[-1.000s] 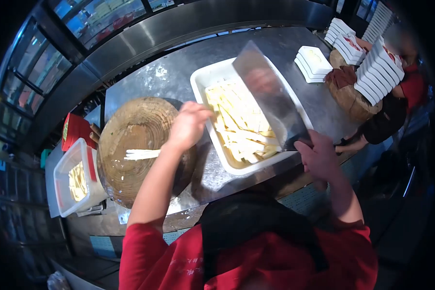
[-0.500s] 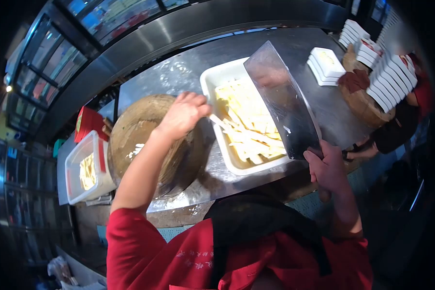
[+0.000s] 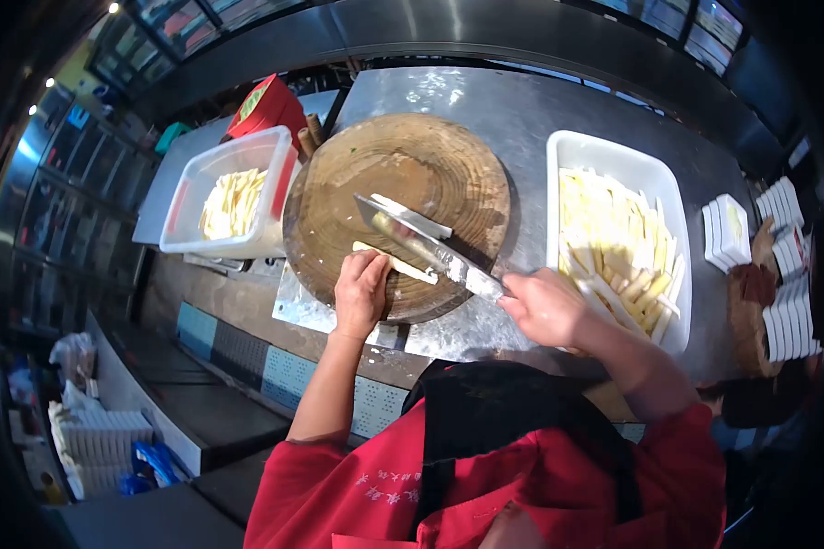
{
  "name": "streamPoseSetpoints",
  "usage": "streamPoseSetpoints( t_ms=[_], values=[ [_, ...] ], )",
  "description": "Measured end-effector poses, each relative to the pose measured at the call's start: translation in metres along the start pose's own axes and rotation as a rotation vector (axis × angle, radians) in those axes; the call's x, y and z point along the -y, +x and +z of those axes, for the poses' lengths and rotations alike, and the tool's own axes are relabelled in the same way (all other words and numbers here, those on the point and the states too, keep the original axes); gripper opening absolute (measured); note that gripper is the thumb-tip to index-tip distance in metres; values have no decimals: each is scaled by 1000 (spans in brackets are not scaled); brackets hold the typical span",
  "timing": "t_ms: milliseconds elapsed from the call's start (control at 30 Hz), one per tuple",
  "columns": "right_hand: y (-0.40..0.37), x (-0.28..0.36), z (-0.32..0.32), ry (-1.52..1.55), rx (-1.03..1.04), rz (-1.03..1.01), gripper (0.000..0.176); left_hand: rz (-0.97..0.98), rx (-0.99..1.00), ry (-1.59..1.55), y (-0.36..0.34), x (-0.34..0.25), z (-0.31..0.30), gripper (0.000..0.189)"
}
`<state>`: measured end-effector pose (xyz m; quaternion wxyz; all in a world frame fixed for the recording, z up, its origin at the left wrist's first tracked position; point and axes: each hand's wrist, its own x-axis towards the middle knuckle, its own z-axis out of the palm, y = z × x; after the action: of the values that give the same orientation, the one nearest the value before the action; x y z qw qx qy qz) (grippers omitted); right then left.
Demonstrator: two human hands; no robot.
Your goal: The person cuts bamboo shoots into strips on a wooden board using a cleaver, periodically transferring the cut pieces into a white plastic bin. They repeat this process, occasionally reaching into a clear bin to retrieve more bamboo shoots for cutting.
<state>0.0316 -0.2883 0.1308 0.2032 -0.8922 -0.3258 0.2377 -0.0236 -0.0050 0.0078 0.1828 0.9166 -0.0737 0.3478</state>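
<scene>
In the head view, our left hand (image 3: 361, 291), fingers curled nearly closed, pins a pale strip (image 3: 416, 268) on the near part of the round block (image 3: 339, 197). Our right hand (image 3: 542, 307) is wrapped around the cleaver (image 3: 438, 251), its blade slanting just beyond. We should keep our fingertips tucked back and the strip firmly flat.
</scene>
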Motion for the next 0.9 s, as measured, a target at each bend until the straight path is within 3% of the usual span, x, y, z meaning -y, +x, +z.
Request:
streamPoseSetpoints(
  t_ms=[133, 167, 300, 500, 633, 700, 900],
  values=[
    [11, 7, 0, -136, 22, -85, 23, -61, -94, -105, -1, 2, 2, 20],
    [7, -3, 2, -124, -65, -249, 23, -60, -89, -113, 1, 2, 1, 19],
    [16, 10, -9, -183, 173, -33, 21, -96, -80, -150, 3, 1, -2, 19],
    [49, 48, -1, -185, 185, -75, 14, -95, -62, -185, 4, 3, -4, 18],
    [19, 9, 7, -196, 12, -251, 22, -108, -54, -193, -2, 4, -2, 17],
    [-1, 5, -5, -212, 168, -1, 21, -113, -40, -200, -5, 5, -8, 18],
    [-58, -22, 5, 87, -50, 162, 25, -185, 54, -173, 10, 9, 4, 21]
  ],
)
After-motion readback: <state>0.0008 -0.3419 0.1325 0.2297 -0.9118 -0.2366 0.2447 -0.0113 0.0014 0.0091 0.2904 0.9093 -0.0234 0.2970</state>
